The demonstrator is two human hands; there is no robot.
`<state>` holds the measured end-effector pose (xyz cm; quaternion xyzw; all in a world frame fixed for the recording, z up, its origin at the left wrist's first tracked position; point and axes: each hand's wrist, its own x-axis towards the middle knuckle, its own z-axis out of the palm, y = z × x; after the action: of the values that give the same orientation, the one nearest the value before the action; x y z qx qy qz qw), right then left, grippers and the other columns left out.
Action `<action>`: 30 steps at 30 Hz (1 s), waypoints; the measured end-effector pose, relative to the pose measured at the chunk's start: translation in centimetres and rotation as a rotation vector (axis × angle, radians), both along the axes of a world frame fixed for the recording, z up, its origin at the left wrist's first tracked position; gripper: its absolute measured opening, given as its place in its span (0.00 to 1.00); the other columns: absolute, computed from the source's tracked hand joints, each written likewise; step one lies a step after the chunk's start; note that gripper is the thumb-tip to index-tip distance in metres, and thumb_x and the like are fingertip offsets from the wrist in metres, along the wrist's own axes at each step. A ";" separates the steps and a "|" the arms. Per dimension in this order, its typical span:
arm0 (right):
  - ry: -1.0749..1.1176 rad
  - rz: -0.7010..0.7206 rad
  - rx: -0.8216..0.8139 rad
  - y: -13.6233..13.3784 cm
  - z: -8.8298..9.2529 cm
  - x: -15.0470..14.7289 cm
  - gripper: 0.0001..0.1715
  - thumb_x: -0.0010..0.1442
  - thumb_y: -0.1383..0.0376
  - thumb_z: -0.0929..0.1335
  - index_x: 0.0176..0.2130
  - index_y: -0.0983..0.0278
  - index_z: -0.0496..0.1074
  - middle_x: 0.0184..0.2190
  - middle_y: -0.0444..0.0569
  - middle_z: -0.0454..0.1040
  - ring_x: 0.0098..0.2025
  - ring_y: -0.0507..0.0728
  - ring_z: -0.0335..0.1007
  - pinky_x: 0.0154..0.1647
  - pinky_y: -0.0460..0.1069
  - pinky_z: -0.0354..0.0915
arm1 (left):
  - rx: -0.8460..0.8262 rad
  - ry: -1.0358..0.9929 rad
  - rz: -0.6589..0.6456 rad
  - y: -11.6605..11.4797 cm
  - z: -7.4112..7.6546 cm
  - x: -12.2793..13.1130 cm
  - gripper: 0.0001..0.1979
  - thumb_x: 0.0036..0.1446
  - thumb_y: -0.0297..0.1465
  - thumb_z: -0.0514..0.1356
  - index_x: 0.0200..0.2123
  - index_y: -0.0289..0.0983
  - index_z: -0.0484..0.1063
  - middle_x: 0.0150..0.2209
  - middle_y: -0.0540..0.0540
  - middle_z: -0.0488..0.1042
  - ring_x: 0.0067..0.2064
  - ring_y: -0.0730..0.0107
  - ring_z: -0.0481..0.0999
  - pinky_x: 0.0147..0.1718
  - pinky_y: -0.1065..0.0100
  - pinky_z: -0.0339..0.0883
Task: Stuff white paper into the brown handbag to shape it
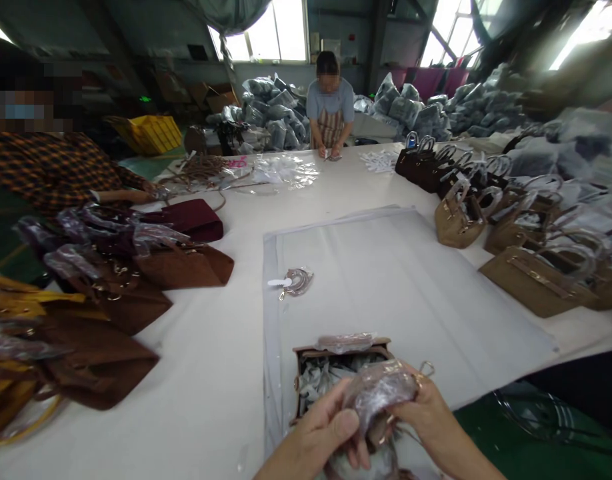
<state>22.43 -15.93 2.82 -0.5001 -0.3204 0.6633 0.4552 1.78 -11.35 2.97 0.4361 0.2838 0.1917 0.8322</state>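
A handbag (302,393) stands open at the table's near edge, crumpled grey stuffing inside. One handle (347,342), wrapped in clear plastic, lies along its far rim. Above the near side of the bag, my left hand (331,427) closes on a second plastic-wrapped handle (381,393). The other end of this wrapped handle is in the fingers of my right hand (426,403). A metal clasp (427,367) sticks out just beyond my right hand. Farther up the sheet lies a coiled strap (299,282) in plastic with a white tag (279,283).
Brown and dark red handbags (186,263) line the left side. Tan and dark brown handbags (459,217) stand on the right. A grey sheet (386,267) covers part of the white table (221,360). One person (331,100) works opposite, another (61,167) at left.
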 end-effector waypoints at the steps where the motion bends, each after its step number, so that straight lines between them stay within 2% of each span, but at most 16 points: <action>1: -0.058 -0.066 0.021 -0.1 -0.1 1.2 0.25 0.50 0.52 0.77 0.42 0.65 0.73 0.28 0.47 0.78 0.26 0.57 0.74 0.27 0.50 0.73 | 0.107 0.082 0.005 0.5 0.4 -0.1 0.30 0.61 0.53 0.56 0.55 0.38 0.69 0.34 0.45 0.80 0.35 0.66 0.80 0.37 0.69 0.72; 3: -0.216 -0.174 0.103 -0.2 0.0 3.3 0.23 0.52 0.52 0.76 0.41 0.64 0.74 0.32 0.50 0.79 0.31 0.59 0.75 0.35 0.52 0.74 | 0.376 0.298 0.028 1.7 0.5 -0.2 0.25 0.67 0.49 0.48 0.51 0.38 0.73 0.41 0.43 0.80 0.45 0.62 0.79 0.48 0.64 0.71; 5: -0.391 -0.169 0.186 0.0 0.5 4.3 0.19 0.58 0.52 0.72 0.43 0.63 0.73 0.36 0.50 0.78 0.37 0.59 0.73 0.42 0.52 0.73 | 0.670 0.582 -0.054 2.8 -0.5 -0.1 0.23 0.69 0.42 0.44 0.45 0.38 0.76 0.44 0.42 0.79 0.49 0.59 0.77 0.52 0.60 0.69; 8: -0.537 0.075 0.300 1.0 0.3 3.4 0.11 0.66 0.58 0.65 0.45 0.61 0.69 0.40 0.48 0.75 0.43 0.58 0.71 0.47 0.51 0.69 | 0.966 0.936 -0.327 4.0 -2.8 0.8 0.19 0.67 0.33 0.46 0.46 0.36 0.76 0.47 0.36 0.79 0.52 0.52 0.77 0.54 0.53 0.68; 10: -0.661 0.249 0.390 2.2 -0.9 1.7 0.08 0.65 0.66 0.61 0.43 0.62 0.68 0.40 0.48 0.74 0.43 0.58 0.70 0.47 0.51 0.68 | 1.059 1.028 -0.438 4.5 -3.8 1.4 0.18 0.65 0.32 0.49 0.50 0.34 0.75 0.53 0.33 0.77 0.57 0.46 0.74 0.58 0.48 0.65; 12: -0.881 0.374 0.467 3.8 -2.7 0.1 0.09 0.62 0.72 0.61 0.42 0.63 0.67 0.40 0.51 0.74 0.44 0.59 0.70 0.48 0.53 0.68 | 1.097 1.055 -0.506 4.8 -4.0 1.7 0.21 0.65 0.36 0.51 0.55 0.36 0.73 0.57 0.34 0.75 0.60 0.43 0.72 0.61 0.45 0.62; 14: -1.121 0.478 0.511 5.5 -4.3 -1.1 0.10 0.62 0.74 0.63 0.43 0.65 0.67 0.42 0.54 0.75 0.46 0.62 0.70 0.50 0.56 0.68 | 1.089 1.088 -0.565 4.9 -3.8 1.7 0.23 0.66 0.40 0.49 0.55 0.35 0.73 0.56 0.33 0.76 0.59 0.41 0.73 0.59 0.43 0.64; 16: -1.300 0.585 0.557 6.9 -5.1 -1.7 0.09 0.64 0.73 0.62 0.45 0.66 0.67 0.44 0.57 0.74 0.48 0.63 0.71 0.52 0.57 0.68 | 1.076 1.123 -0.621 4.9 -3.4 1.5 0.27 0.66 0.42 0.46 0.52 0.30 0.76 0.50 0.29 0.78 0.54 0.39 0.77 0.55 0.43 0.68; 18: -1.415 0.647 0.585 7.9 -5.0 -2.1 0.09 0.67 0.72 0.60 0.45 0.66 0.68 0.43 0.56 0.75 0.45 0.63 0.72 0.49 0.57 0.69 | 1.094 1.127 -0.643 4.8 -3.4 1.1 0.30 0.66 0.44 0.44 0.50 0.27 0.76 0.48 0.26 0.79 0.52 0.38 0.78 0.53 0.43 0.69; 22: -1.469 0.684 0.549 8.6 -4.5 -2.6 0.12 0.67 0.71 0.61 0.50 0.68 0.67 0.43 0.57 0.76 0.44 0.64 0.74 0.44 0.57 0.72 | 1.115 1.108 -0.622 4.8 -3.7 0.3 0.28 0.66 0.42 0.44 0.52 0.27 0.73 0.50 0.26 0.78 0.53 0.40 0.77 0.55 0.44 0.68; 26: -1.425 0.729 0.592 8.2 -4.5 -1.9 0.23 0.61 0.65 0.71 0.54 0.67 0.67 0.49 0.58 0.75 0.51 0.64 0.73 0.52 0.56 0.70 | 1.080 1.083 -0.613 4.9 -4.0 -0.1 0.27 0.66 0.41 0.44 0.57 0.30 0.69 0.53 0.29 0.77 0.55 0.41 0.77 0.56 0.43 0.67; 28: -1.455 0.764 0.644 8.0 -4.6 -1.7 0.17 0.63 0.66 0.69 0.52 0.68 0.69 0.47 0.59 0.76 0.49 0.64 0.74 0.51 0.57 0.71 | 1.063 1.086 -0.608 4.9 -4.0 -0.1 0.27 0.66 0.41 0.43 0.58 0.32 0.68 0.53 0.30 0.77 0.55 0.42 0.77 0.56 0.43 0.67; 30: -1.488 0.825 0.683 8.1 -5.1 -2.2 0.10 0.64 0.71 0.65 0.45 0.70 0.73 0.40 0.59 0.79 0.42 0.64 0.76 0.43 0.56 0.74 | 1.065 1.090 -0.599 4.7 -4.0 0.0 0.27 0.66 0.41 0.44 0.57 0.32 0.69 0.53 0.30 0.77 0.54 0.43 0.77 0.55 0.44 0.68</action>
<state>20.21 -7.85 -2.24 -0.4826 -0.8628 0.1494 -0.0186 1.81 -6.64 -1.03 0.8622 0.3909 -0.1687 0.2746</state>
